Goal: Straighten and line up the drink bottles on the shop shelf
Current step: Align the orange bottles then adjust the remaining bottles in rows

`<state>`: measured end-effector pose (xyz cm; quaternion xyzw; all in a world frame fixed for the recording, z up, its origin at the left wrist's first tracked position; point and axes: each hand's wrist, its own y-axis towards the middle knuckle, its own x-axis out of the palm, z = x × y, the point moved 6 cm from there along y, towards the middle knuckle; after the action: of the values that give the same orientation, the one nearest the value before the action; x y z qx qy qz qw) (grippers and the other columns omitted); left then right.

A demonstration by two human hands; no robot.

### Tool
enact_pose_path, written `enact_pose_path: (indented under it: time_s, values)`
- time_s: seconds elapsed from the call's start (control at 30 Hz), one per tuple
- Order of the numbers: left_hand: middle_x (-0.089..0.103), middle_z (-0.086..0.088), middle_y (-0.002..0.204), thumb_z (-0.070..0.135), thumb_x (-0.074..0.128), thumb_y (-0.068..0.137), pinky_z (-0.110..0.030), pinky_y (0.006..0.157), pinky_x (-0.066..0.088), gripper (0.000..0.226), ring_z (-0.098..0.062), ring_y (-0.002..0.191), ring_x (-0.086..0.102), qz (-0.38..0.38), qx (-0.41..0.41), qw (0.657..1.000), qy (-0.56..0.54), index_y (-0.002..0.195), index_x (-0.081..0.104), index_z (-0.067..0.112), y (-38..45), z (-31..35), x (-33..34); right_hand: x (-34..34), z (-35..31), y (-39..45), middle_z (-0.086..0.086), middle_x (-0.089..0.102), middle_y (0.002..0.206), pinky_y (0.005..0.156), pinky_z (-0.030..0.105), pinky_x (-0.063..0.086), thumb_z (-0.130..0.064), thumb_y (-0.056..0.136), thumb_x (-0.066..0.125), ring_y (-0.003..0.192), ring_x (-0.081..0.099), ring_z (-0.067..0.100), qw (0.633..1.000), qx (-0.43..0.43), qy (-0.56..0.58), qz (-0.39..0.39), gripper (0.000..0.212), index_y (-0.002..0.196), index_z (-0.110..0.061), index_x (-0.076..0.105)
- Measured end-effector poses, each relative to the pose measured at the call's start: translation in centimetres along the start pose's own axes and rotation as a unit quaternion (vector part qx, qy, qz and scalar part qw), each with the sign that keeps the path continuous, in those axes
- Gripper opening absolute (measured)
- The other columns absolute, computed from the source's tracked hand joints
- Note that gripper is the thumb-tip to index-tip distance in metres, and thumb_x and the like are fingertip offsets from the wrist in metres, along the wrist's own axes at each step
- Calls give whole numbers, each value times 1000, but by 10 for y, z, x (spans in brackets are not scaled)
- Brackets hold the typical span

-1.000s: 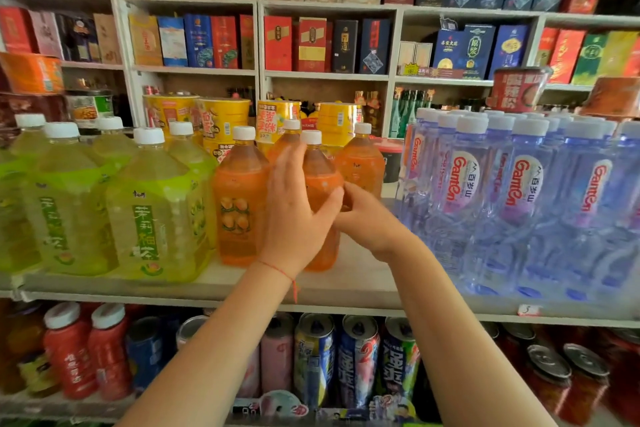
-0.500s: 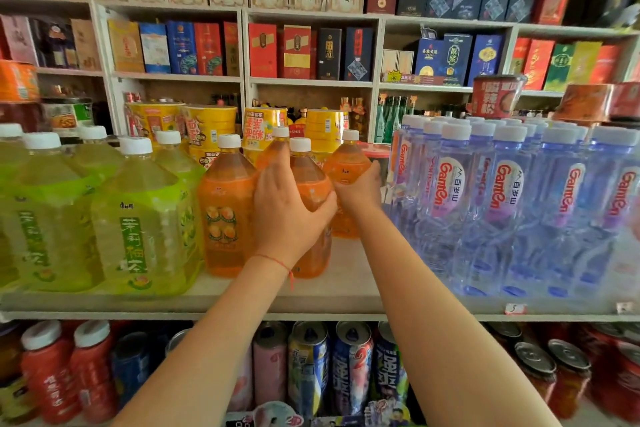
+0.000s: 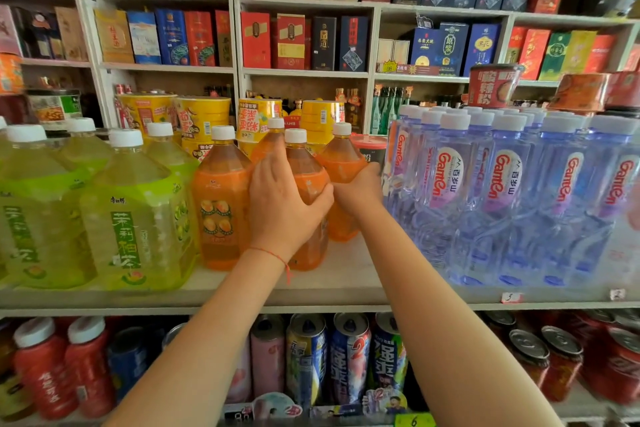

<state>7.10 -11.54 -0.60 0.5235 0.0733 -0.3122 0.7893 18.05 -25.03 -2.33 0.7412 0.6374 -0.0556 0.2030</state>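
Observation:
Several orange drink bottles with white caps stand mid-shelf. My left hand [image 3: 280,204] grips the front right orange bottle [image 3: 306,180] around its body. My right hand [image 3: 360,189] holds the rear right orange bottle [image 3: 341,163] from the right side; its fingers are hidden behind the bottle. Another orange bottle [image 3: 220,204] stands upright to the left, touching my left hand. A fourth orange bottle [image 3: 272,142] peeks out behind. Large green tea bottles [image 3: 135,218] fill the left of the shelf [image 3: 346,291], and clear water bottles [image 3: 502,198] crowd the right.
Yellow noodle cups [image 3: 204,121] and a dark cup [image 3: 372,151] stand behind the bottles. Cans [image 3: 349,357] and red bottles [image 3: 41,367] sit on the shelf below. Boxed goods line the back wall. A bare strip of shelf lies between the orange and water bottles.
My right hand has reached further back and taken hold of the rear right orange bottle. My left hand stays on the front orange bottle. The camera has moved closer.

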Motion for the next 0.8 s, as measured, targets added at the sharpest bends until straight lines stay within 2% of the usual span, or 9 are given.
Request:
enact_pose_path:
  time_s: [0.07, 0.2, 0.37, 0.5, 0.57, 0.6, 0.67, 0.73, 0.8]
  values:
    - [32, -12, 161, 55, 67, 87, -39, 117, 29, 98, -31, 147, 31, -9, -1, 1000, 3, 159, 18, 10, 1, 1, 0, -5, 2, -8, 13, 33, 155, 111, 58, 39, -55, 70, 84, 140, 38, 37, 1000, -4, 6, -13, 122, 155, -10, 9]
    - [27, -12, 163, 55, 65, 88, -40, 119, 26, 100, -31, 149, 26, -31, -13, 999, 9, 159, 12, 10, 0, 4, 0, -17, 10, -24, 14, 34, 154, 111, 58, 39, -51, 74, 81, 140, 38, 38, 999, -21, 13, -29, 118, 156, -11, 7]
    - [27, -11, 163, 52, 66, 89, -40, 118, 28, 99, -29, 149, 25, -52, -16, 998, -10, 160, 10, 11, -1, 12, -8, -27, 16, -44, 12, 26, 160, 115, 51, 34, -27, 92, 70, 145, 33, 36, 997, -71, 17, -24, 99, 159, -14, -2]
    - [39, -7, 157, 59, 65, 86, -37, 110, 36, 96, -26, 143, 36, -12, 27, 999, -17, 159, 20, 15, -20, 28, -19, -30, 14, -58, 9, 40, 150, 105, 51, 46, -41, 90, 68, 134, 46, 31, 993, -105, 45, -26, 89, 154, -17, 12]
    - [45, 0, 152, 62, 67, 82, -31, 106, 33, 93, -19, 138, 40, 5, 25, 997, -74, 156, 29, 20, -26, 28, -21, -35, 13, -59, 2, 49, 136, 95, 40, 48, -38, 92, 69, 124, 52, 21, 992, -108, 56, -42, 73, 147, -17, 24]
    - [46, 7, 148, 63, 70, 79, -28, 106, 32, 92, -13, 135, 41, -8, 1, 991, -136, 154, 33, 24, -29, 23, -19, -36, 14, -58, -1, 52, 131, 93, 37, 48, -33, 93, 69, 121, 54, 19, 991, -104, 66, -59, 66, 143, -19, 29]
    - [46, 16, 141, 69, 76, 65, -28, 105, 38, 96, -6, 131, 44, -54, -82, 956, -277, 147, 39, 34, -34, 4, -11, -38, 17, -57, -3, 57, 130, 98, 40, 51, -30, 90, 73, 120, 57, 18, 987, -94, 95, -91, 63, 141, -25, 36]
    - [56, 12, 138, 76, 81, 49, -40, 107, 47, 105, -12, 128, 53, -107, -156, 915, -357, 140, 44, 37, -38, -14, -2, -38, 16, -60, -6, 61, 129, 103, 46, 51, -30, 89, 75, 120, 59, 15, 982, -95, 121, -109, 63, 142, -30, 42]
    - [67, 10, 124, 74, 86, 44, -49, 104, 50, 103, -14, 117, 62, -154, -191, 889, -387, 132, 52, 35, -41, -19, 3, -35, 17, -64, -9, 64, 128, 103, 45, 51, -28, 91, 72, 119, 60, 11, 982, -88, 132, -105, 59, 144, -32, 45]
